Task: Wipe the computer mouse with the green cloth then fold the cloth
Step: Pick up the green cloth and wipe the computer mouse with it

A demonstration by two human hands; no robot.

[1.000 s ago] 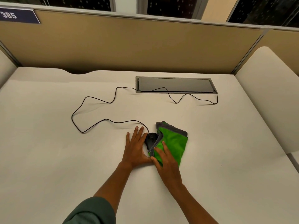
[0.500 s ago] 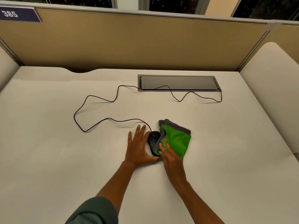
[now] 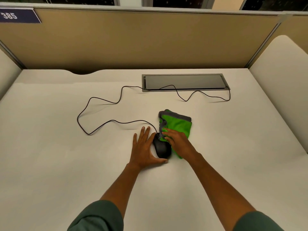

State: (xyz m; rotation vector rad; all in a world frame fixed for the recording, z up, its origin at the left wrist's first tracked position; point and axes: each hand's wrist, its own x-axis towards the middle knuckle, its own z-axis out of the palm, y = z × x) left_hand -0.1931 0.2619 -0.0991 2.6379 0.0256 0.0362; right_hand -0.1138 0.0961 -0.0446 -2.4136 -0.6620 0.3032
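A black wired computer mouse (image 3: pixel 162 148) lies on the white desk, near the middle. My left hand (image 3: pixel 144 149) rests flat against its left side, fingers spread, thumb curled under its near end. The green cloth (image 3: pixel 178 124) with a grey edge lies bunched just right of the mouse, its near part overlapping the mouse's right side. My right hand (image 3: pixel 179 143) presses down on the cloth's near half, fingers pointing to the mouse's front.
The mouse cable (image 3: pixel 100 107) loops across the desk to the left and runs back to a grey cable hatch (image 3: pixel 184 82) at the rear. Tan partition walls (image 3: pixel 150 39) close off the back and sides. A rounded white panel (image 3: pixel 283 77) stands at the right.
My right hand has slid forward and left on the cloth, up along the mouse's right side. More of the mouse shows now. My left hand has stayed beside it.
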